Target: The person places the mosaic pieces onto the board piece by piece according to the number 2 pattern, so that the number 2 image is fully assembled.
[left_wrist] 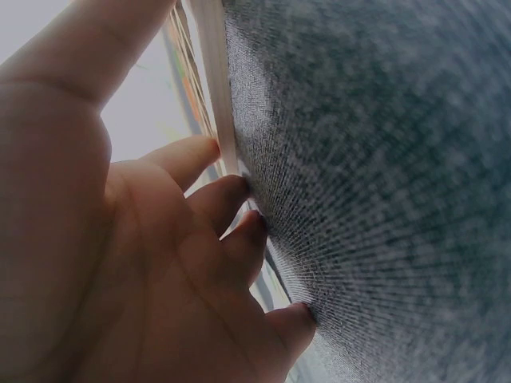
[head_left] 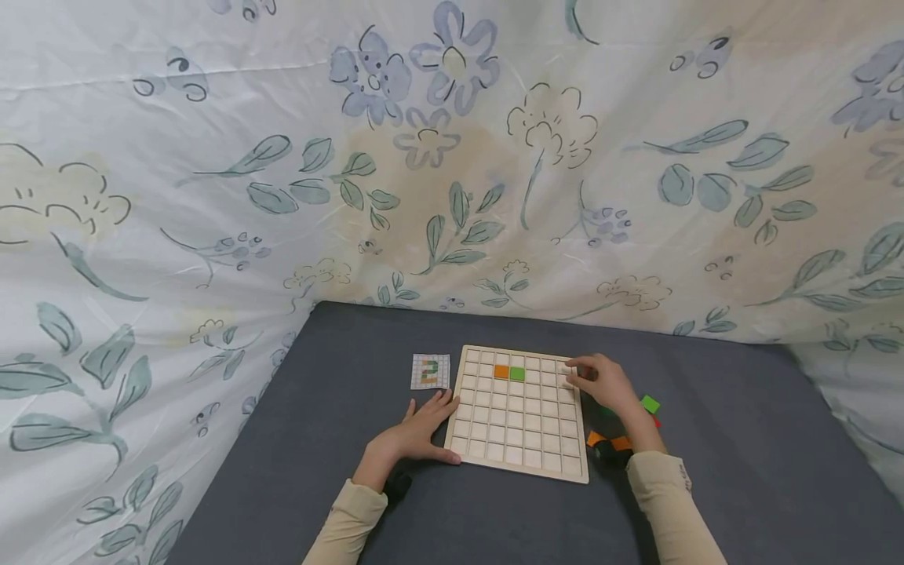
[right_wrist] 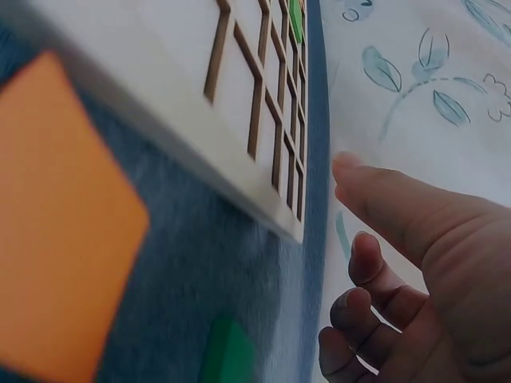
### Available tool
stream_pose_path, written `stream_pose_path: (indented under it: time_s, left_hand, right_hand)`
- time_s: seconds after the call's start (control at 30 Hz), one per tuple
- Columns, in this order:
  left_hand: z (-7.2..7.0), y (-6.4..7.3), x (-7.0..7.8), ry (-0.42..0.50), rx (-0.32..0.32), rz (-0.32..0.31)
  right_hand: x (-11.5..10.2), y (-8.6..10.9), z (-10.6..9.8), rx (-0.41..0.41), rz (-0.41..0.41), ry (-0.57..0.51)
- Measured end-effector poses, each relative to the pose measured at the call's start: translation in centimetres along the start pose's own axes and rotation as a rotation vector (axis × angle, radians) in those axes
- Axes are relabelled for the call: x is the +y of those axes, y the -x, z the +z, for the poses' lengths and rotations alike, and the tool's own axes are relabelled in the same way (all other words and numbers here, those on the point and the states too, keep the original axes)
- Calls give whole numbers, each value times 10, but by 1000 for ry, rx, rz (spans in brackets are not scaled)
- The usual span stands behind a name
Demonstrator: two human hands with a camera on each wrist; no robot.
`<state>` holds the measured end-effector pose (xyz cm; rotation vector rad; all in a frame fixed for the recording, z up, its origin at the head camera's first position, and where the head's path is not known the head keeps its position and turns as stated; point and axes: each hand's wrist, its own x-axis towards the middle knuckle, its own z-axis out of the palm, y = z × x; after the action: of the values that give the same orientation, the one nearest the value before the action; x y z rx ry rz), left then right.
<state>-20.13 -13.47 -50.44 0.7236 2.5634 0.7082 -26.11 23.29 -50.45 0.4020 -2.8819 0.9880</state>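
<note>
A wooden grid board (head_left: 521,468) lies on the dark table, with an orange tile (head_left: 501,371) and a green tile (head_left: 518,374) side by side in its upper cells. My left hand (head_left: 417,433) rests at the board's left side, fingers spread, thumb and fingertips at the rim; the left wrist view shows its fingertips against the board edge (left_wrist: 217,88) and cloth. My right hand (head_left: 606,384) is over the board's upper right edge, thumb and forefinger apart. No held thing shows between its fingers in the right wrist view.
A small card with a coloured grid pattern (head_left: 430,372) lies left of the board. Loose tiles lie to its right: a light green tile (head_left: 650,404), an orange tile (head_left: 595,439), a partly hidden red tile (head_left: 657,422) and others. A flower-printed cloth (head_left: 452,196) hangs behind the table.
</note>
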Motion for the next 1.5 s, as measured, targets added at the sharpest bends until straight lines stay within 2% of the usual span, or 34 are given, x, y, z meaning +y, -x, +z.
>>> stream_pose_path:
  time_s: [0.47,0.97,1.5]
  left_hand:
    - [0,1,0,5,1,-1]
    - [0,1,1,-2,0,-6]
    - [-1,2,1,-5,-2,2]
  right_hand:
    - [18,16,-22,-4,43,61]
    - [39,27,-34,-5,70,110]
    - [62,38,-43,-35,53,159]
